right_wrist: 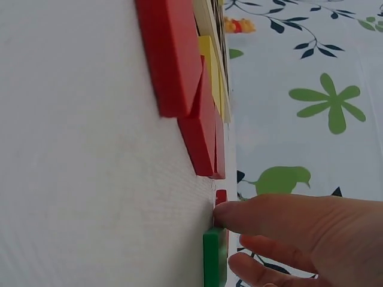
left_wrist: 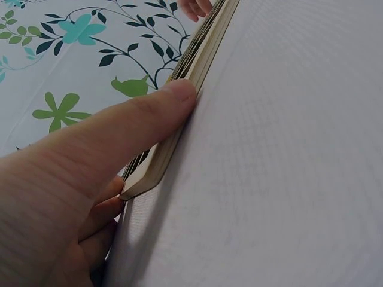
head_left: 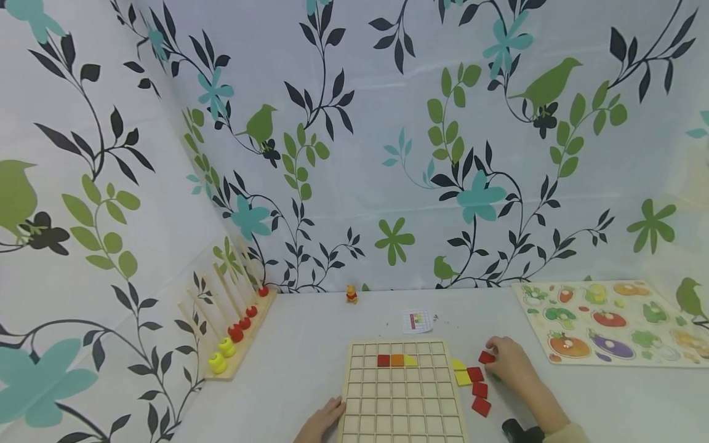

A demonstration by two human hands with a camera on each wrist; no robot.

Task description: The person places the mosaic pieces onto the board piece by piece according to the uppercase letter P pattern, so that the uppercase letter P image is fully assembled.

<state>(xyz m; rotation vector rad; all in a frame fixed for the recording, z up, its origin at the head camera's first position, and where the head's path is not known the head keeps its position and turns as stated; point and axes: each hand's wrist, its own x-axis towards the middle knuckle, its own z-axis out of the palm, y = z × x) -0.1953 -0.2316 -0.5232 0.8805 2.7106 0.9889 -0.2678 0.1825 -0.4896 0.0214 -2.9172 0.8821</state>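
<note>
A wooden grid board (head_left: 368, 389) lies on the table with a red tile (head_left: 384, 360), an orange tile (head_left: 397, 360) and a yellow piece (head_left: 410, 360) in one row. My left hand (head_left: 322, 423) grips its near left corner, the thumb (left_wrist: 149, 116) along the edge and fingers round the corner. To the board's right, my right hand (head_left: 511, 364) pinches a red tile (head_left: 487, 357) between thumb and fingers. Below this hand stands a green tile (right_wrist: 213, 257). Several loose red tiles (head_left: 481, 406) and yellow tiles (head_left: 463, 378) lie between hand and board.
Behind the board lie a small printed grid card (head_left: 416, 322) and a bear figurine (head_left: 351, 294). A wooden peg stand (head_left: 238, 363) with red and yellow beads is at left. A vegetable puzzle board (head_left: 576, 326) lies at right. Patterned cloth (head_left: 354, 184) hangs behind.
</note>
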